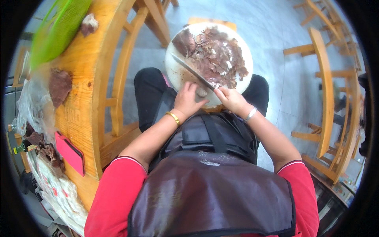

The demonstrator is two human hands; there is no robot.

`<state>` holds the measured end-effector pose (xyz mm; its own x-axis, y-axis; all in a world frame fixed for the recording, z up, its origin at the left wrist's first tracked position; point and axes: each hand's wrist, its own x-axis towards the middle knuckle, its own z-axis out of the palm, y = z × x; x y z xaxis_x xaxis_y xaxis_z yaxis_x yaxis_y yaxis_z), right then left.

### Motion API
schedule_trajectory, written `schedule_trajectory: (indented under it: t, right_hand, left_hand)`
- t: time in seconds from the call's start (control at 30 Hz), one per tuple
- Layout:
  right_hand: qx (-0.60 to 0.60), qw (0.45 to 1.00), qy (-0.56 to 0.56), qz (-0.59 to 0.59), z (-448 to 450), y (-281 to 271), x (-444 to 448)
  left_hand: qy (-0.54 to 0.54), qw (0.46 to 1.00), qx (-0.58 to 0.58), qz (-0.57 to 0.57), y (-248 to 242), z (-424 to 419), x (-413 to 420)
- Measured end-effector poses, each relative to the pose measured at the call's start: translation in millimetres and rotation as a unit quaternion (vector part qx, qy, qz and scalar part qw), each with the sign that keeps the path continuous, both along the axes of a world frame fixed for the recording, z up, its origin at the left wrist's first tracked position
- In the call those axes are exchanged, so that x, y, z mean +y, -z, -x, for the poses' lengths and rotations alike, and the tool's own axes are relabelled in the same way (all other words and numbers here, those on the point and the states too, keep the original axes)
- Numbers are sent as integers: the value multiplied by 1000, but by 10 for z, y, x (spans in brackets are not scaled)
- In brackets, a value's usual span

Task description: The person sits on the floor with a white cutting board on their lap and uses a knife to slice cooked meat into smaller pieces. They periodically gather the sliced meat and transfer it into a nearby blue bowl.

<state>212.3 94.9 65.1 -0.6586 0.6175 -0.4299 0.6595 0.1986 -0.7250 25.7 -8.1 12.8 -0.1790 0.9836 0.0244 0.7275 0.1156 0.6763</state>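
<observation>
A round white chopping board (pixel 174 65) sits between my knees. My right hand (pixel 232 99) grips the handle of a long knife (pixel 194 72), its blade slanting up and left across the board. My left hand (pixel 189 99) rests at the near edge of the board, fingers curled and thumb spread. Between that thumb and the fingers lies a small greyish piece (pixel 202 92), perhaps meat; whether it is gripped is unclear. Thin slices of brown cooked meat (pixel 217 56) are heaped on the board's far right side. A larger uncut chunk of meat (pixel 184 43) lies at the far left.
At my left stands a wooden table (pixel 80 118). It bears a green plastic basket (pixel 59 32), meat chunks (pixel 60 86), a clear plastic bag (pixel 35 103) and a phone in a pink case (pixel 70 154). Wooden chairs (pixel 324 89) stand to my right on the grey tiled floor (pixel 263 38).
</observation>
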Motion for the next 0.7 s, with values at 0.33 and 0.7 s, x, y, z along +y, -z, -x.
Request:
schedule_trajectory:
  t: [0.33, 0.7]
  right_hand:
    - [-22, 999, 38, 1, -223, -133, -136]
    - [-70, 997, -40, -19, -92, -230, -156]
  left_hand:
    - [77, 992, 34, -89, 69, 271, -83]
    - [-82, 993, -77, -28, 250, 202, -37]
